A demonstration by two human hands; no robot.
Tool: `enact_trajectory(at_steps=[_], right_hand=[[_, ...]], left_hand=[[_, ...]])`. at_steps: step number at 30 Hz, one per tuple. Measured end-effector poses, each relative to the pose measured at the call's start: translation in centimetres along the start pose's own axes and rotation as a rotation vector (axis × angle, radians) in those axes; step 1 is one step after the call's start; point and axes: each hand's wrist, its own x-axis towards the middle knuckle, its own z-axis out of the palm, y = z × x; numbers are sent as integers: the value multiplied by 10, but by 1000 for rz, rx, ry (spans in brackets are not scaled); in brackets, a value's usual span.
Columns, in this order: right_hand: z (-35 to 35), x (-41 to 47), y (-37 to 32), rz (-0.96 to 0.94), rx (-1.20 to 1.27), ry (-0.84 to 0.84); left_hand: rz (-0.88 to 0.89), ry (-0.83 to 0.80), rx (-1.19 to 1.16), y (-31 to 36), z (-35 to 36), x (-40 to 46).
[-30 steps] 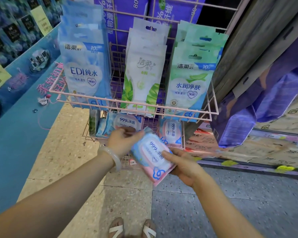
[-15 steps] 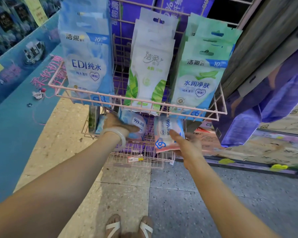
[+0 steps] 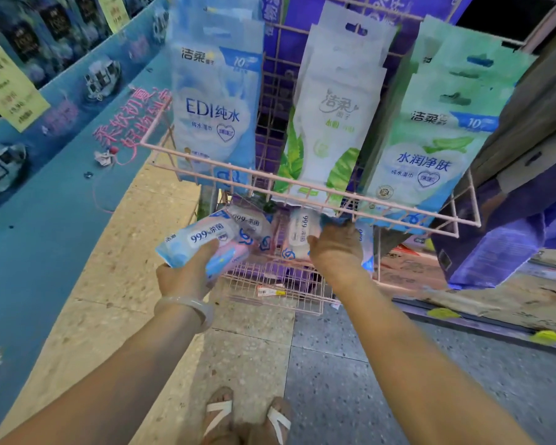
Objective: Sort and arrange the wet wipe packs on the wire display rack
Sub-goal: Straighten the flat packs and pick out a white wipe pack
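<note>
The left hand (image 3: 187,274) is gripping a small wipe pack (image 3: 203,244) while the right hand (image 3: 336,248) is pressing an upright pack (image 3: 299,234) into the crowded lower basket (image 3: 280,284), risking toppling neighbouring packs.

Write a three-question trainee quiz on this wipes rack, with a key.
1. True or false: the left hand holds a 99.9% pack.
2. Which hanging stack is in the middle: A, blue EDI packs; B, white leaf-print packs; C, green packs?
3. Fill in: the right hand reaches into the ____ basket.

Key: 1 true; 2 B; 3 lower.
</note>
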Motion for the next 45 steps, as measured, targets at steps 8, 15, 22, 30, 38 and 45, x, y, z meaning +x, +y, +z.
enact_trajectory(at_steps=[8, 15, 22, 30, 38, 45], right_hand=[[-3, 12, -3, -46, -39, -63], [-3, 20, -6, 15, 164, -54], [1, 8, -3, 60, 21, -49], [13, 10, -2, 157, 339, 35], [13, 19, 5, 124, 485, -15], [9, 9, -33, -199, -77, 120]], left_hand=[[-11, -83, -22, 0, -9, -11], [-26, -114, -14, -8, -13, -12], [-28, -130, -21, -10, -10, -9], [-21, -151, -10, -12, -8, -4], [-27, -162, -32, -9, -9, -5], [-61, -185, -18, -7, -10, -3]])
